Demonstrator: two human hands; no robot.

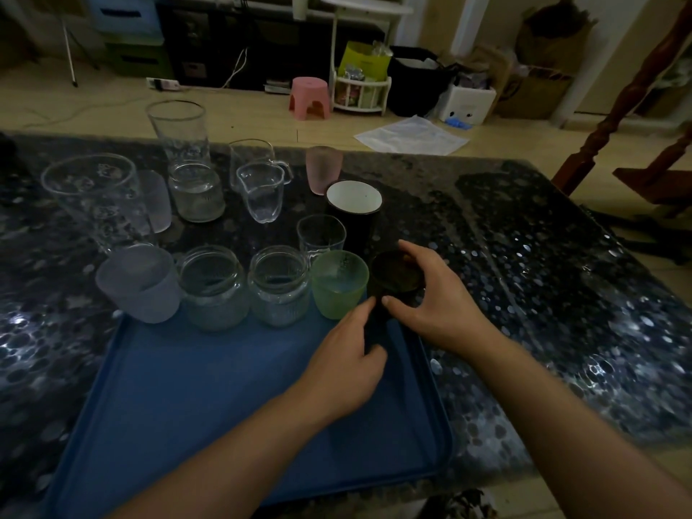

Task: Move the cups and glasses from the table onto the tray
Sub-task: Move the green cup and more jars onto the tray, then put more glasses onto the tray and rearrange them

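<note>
Dark cup (396, 276): gripped by both the left hand (346, 359) and right hand (436, 297), at far right corner of blue tray (194, 398); green cup (339, 282) just beside.

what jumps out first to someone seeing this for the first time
Both hands meet on a dark cup at the far right corner of the blue tray, the left hand low on it and the right hand around its rim. Left of it, a row of a green cup, two jars and a frosted cup lines the tray's far edge. Behind, more glassware crowds the dark table.
</note>
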